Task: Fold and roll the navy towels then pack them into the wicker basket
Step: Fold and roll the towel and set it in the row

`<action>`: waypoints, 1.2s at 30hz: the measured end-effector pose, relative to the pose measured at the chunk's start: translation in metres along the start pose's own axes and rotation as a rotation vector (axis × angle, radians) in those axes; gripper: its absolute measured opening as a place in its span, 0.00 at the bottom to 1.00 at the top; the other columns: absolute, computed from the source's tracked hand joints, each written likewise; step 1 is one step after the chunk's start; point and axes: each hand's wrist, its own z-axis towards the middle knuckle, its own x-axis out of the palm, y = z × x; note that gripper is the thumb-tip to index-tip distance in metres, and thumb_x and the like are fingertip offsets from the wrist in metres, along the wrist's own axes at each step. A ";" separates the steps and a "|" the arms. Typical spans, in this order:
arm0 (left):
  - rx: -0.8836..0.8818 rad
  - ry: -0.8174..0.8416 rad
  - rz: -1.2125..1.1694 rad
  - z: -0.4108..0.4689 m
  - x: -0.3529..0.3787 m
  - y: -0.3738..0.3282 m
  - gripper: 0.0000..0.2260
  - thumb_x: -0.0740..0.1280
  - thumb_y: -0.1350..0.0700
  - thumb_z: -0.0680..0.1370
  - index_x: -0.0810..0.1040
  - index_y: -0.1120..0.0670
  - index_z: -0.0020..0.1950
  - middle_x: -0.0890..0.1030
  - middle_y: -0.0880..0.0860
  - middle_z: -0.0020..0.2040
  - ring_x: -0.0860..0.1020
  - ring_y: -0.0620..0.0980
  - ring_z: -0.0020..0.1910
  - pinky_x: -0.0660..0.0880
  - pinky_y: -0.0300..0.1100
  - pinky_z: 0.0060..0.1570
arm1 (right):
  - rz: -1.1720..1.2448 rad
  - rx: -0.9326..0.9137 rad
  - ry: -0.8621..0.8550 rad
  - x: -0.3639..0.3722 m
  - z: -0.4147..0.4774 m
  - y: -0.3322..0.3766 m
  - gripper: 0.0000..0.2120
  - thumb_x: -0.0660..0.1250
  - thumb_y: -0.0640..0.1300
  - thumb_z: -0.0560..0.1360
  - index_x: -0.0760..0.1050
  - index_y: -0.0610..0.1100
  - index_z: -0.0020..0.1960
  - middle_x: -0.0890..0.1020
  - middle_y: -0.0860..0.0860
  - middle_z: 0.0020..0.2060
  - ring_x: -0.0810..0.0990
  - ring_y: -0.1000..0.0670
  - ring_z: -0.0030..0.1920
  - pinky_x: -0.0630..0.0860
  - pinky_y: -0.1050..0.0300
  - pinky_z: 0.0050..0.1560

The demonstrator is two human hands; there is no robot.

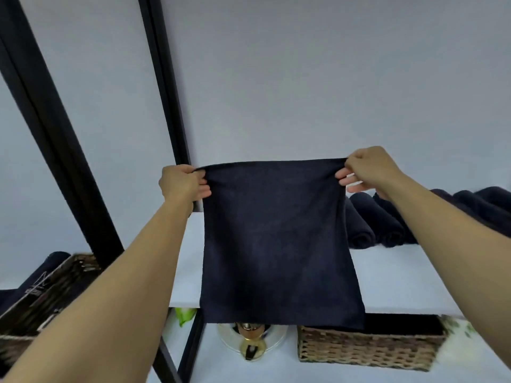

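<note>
A plain pale wall (304, 78) was seen behind a black post (161, 78); right of the post, a white shelf (401, 286) was evenly lit.

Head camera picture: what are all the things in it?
held towel: one, navy, hanging in the middle
white shelf: one, white, across the middle
rolled towels: at least three, navy, on the shelf, right
light wicker basket: one, tan, lower level, under the held towel
dark wicker basket: one, dark brown, far left
clear dish with gold piece: one, lower level, left of the light basket
green thing: one, green, under the shelf edge, too blurred to name
black posts: two, black, upper left
left hand: one, grips the towel's top left corner
right hand: one, pinches its top right corner
</note>
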 end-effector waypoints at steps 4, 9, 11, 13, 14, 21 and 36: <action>-0.090 0.068 0.132 0.043 0.040 0.066 0.11 0.69 0.64 0.77 0.78 0.61 0.60 0.82 0.58 0.45 0.83 0.54 0.42 0.83 0.45 0.43 | -0.003 0.081 0.064 0.043 0.047 -0.061 0.16 0.58 0.35 0.79 0.72 0.41 0.66 0.82 0.42 0.50 0.82 0.47 0.46 0.82 0.54 0.36; 0.012 0.517 0.742 0.025 0.053 0.157 0.29 0.70 0.50 0.76 0.67 0.53 0.75 0.75 0.54 0.68 0.75 0.52 0.66 0.69 0.46 0.68 | -0.453 -0.093 0.392 0.095 0.023 -0.144 0.22 0.63 0.42 0.78 0.69 0.48 0.72 0.79 0.50 0.63 0.76 0.49 0.63 0.72 0.54 0.66; 0.234 0.602 0.982 0.004 0.046 0.181 0.24 0.63 0.50 0.81 0.64 0.52 0.77 0.67 0.54 0.75 0.64 0.54 0.75 0.59 0.48 0.74 | -0.637 -0.250 0.418 0.104 -0.005 -0.168 0.20 0.61 0.44 0.81 0.70 0.48 0.72 0.73 0.52 0.70 0.69 0.50 0.71 0.64 0.56 0.71; 0.397 0.616 1.124 -0.019 0.035 0.189 0.22 0.56 0.48 0.84 0.63 0.52 0.77 0.60 0.55 0.78 0.56 0.54 0.78 0.51 0.49 0.76 | -0.711 -0.341 0.389 0.104 -0.030 -0.177 0.19 0.57 0.45 0.83 0.69 0.48 0.73 0.67 0.52 0.74 0.62 0.51 0.75 0.57 0.56 0.74; 0.426 0.617 1.147 -0.030 0.025 0.191 0.22 0.54 0.46 0.84 0.64 0.51 0.77 0.60 0.55 0.79 0.56 0.54 0.78 0.50 0.48 0.76 | -0.728 -0.352 0.381 0.100 -0.044 -0.177 0.18 0.56 0.46 0.83 0.69 0.48 0.73 0.66 0.52 0.75 0.60 0.51 0.76 0.55 0.56 0.74; 0.927 0.669 1.342 -0.126 -0.058 0.201 0.33 0.57 0.32 0.75 0.69 0.51 0.73 0.71 0.54 0.73 0.69 0.57 0.72 0.63 0.55 0.72 | -1.104 -0.549 0.476 0.059 -0.151 -0.184 0.43 0.54 0.75 0.71 0.56 0.52 0.78 0.57 0.53 0.78 0.55 0.49 0.78 0.48 0.51 0.76; 0.378 0.113 0.920 -0.160 -0.061 0.186 0.17 0.73 0.53 0.75 0.73 0.55 0.60 0.73 0.55 0.54 0.74 0.53 0.46 0.75 0.45 0.43 | -1.036 -0.226 0.066 0.040 -0.171 -0.166 0.19 0.61 0.53 0.78 0.68 0.47 0.67 0.73 0.48 0.55 0.76 0.45 0.52 0.76 0.53 0.45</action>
